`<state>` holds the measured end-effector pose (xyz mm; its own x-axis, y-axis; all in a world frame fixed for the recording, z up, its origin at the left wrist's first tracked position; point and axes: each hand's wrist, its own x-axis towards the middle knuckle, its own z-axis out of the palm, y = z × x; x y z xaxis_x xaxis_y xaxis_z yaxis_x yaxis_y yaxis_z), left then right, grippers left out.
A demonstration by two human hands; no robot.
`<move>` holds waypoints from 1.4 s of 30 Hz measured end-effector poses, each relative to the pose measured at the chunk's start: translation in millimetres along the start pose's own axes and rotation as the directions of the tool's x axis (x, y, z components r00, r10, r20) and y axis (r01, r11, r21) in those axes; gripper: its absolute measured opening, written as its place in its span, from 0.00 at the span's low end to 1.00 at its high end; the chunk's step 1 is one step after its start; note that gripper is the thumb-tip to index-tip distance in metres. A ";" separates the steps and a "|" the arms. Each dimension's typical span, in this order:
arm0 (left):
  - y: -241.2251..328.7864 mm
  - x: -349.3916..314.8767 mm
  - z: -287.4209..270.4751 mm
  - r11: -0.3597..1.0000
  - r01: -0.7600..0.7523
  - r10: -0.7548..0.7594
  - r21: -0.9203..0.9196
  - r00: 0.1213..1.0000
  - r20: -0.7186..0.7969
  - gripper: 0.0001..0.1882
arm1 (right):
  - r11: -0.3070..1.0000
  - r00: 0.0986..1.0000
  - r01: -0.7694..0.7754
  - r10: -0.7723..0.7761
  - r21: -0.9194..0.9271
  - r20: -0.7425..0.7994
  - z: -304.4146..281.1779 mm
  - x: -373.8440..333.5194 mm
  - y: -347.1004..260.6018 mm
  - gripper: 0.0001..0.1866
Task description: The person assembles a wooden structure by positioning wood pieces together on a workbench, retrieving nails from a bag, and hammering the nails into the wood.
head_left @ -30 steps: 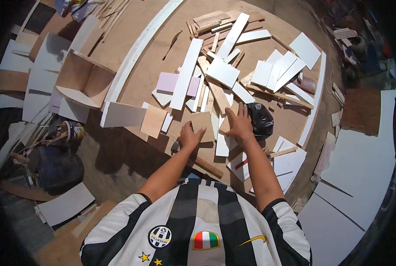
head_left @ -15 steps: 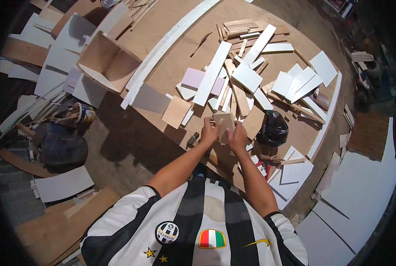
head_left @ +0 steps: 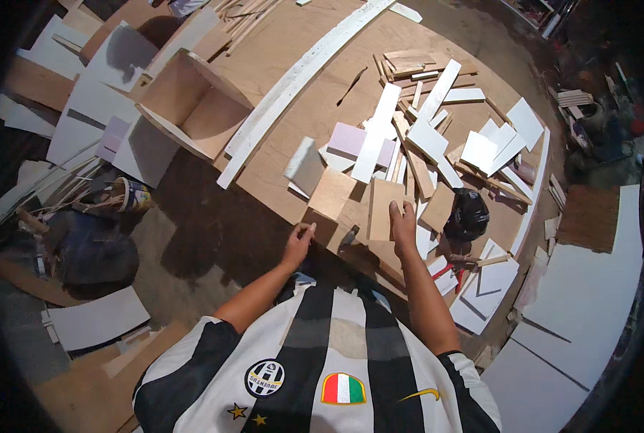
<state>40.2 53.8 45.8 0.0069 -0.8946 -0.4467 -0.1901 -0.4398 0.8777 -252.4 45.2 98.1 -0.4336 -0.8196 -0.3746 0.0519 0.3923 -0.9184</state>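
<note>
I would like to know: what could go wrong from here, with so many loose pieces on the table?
The hammer lies near the edge of the table, so a passing forearm might knock it off. The white strip lies across the lilac block in a loose pile and could slide if disturbed. Only the right hand grips the wooden board, so it might twist or slip.

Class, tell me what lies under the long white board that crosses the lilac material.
Lilac material shows on both sides beneath the white board. The part directly underneath is covered, so whether it is one piece cannot be seen.
</note>
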 end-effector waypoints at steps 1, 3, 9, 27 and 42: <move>-1.0 12.3 -19.0 0.964 -0.209 0.213 0.163 0.977 -0.005 0.15 | 0.999 0.999 -0.046 0.046 0.020 -0.001 12.3 -1.2 5.2 0.21; 7.9 34.5 -42.1 0.963 -0.266 0.264 0.048 0.963 0.046 0.17 | 0.995 0.993 -0.104 0.103 -0.001 -0.050 37.0 -4.0 12.2 0.19; 115.1 93.2 -74.5 0.786 -0.615 0.564 0.057 0.752 0.341 0.45 | 0.976 0.987 0.071 -0.040 0.204 -0.153 105.0 -19.0 -11.7 0.21; 229.4 127.4 -57.5 0.877 -0.424 0.393 -0.227 0.359 0.847 0.64 | 0.882 0.953 0.243 -0.140 0.404 -0.268 145.0 -46.1 -109.7 0.20; 238.6 132.5 -50.3 0.889 -0.386 0.411 -0.246 0.437 0.800 0.61 | 0.914 0.954 0.254 -0.182 0.318 -0.237 133.6 -22.0 -125.6 0.21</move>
<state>45.2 -173.7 204.7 -0.8607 -0.5085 0.0272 0.0699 -0.0649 0.9954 -129.1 -41.8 204.6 -0.6364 -0.7546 -0.1597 0.2232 0.0181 -0.9746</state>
